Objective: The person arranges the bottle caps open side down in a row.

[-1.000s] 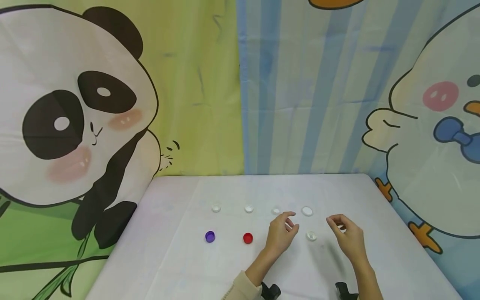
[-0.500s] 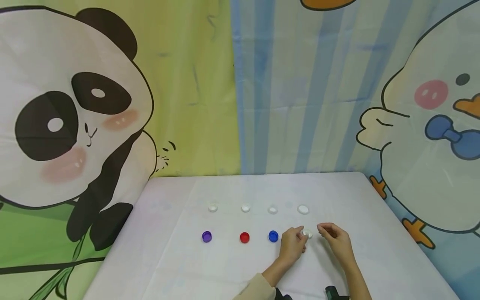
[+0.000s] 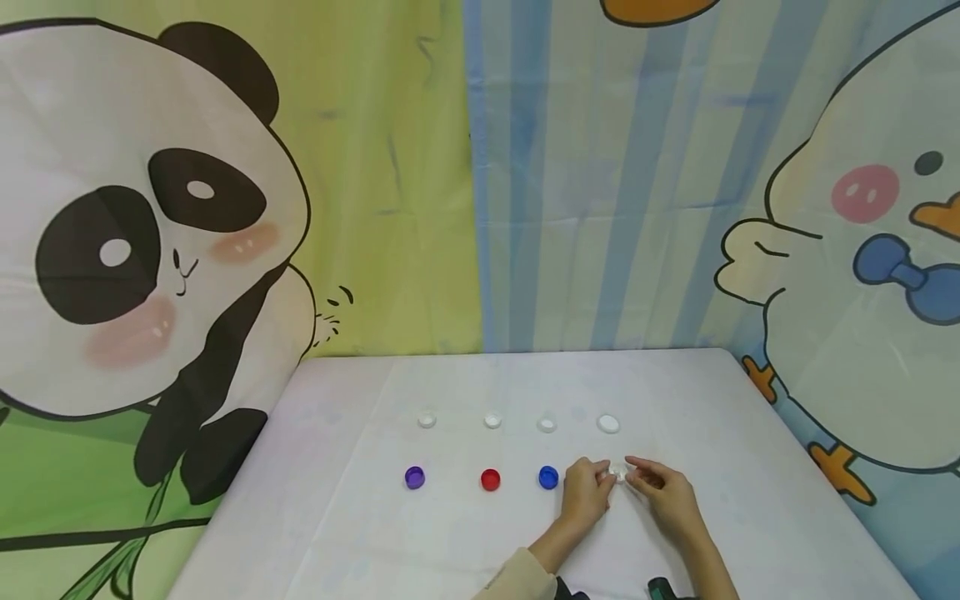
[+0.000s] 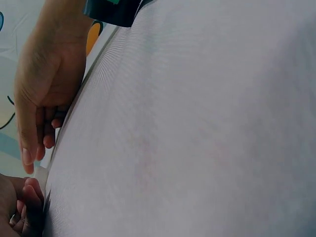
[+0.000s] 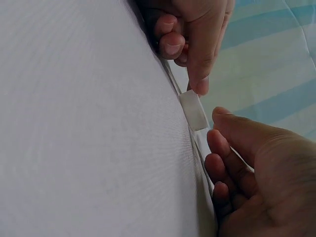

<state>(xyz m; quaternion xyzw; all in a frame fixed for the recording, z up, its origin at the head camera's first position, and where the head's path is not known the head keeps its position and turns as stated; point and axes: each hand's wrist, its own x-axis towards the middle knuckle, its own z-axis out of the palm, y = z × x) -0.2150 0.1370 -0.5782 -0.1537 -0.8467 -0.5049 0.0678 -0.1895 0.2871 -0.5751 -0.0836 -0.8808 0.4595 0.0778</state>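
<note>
A small white round cap (image 3: 618, 472) lies on the table between my two hands. My left hand (image 3: 587, 497) holds its left side with the fingertips, the other fingers curled. In the right wrist view the cap (image 5: 194, 111) shows as a short pale cylinder, with the left hand's (image 5: 197, 34) fingertip against its end. My right hand (image 3: 670, 502) is close by on the right. Its thumb and fingers are spread apart, and a small gap separates them from the cap in the right wrist view. Left of my hands, a blue cap (image 3: 548, 477) sits on the cloth.
Further left lie a red cap (image 3: 490, 479) and a purple cap (image 3: 414, 477). Behind them runs a row of several whitish round pieces, among them a white disc (image 3: 608, 424). A white cloth covers the table (image 3: 360, 533); printed curtains (image 3: 397, 208) hang at its far edge.
My left hand has moved right, away from the blue cap, which it hid before, and has reached the white cap. My right hand has come left and nearer to that cap.
</note>
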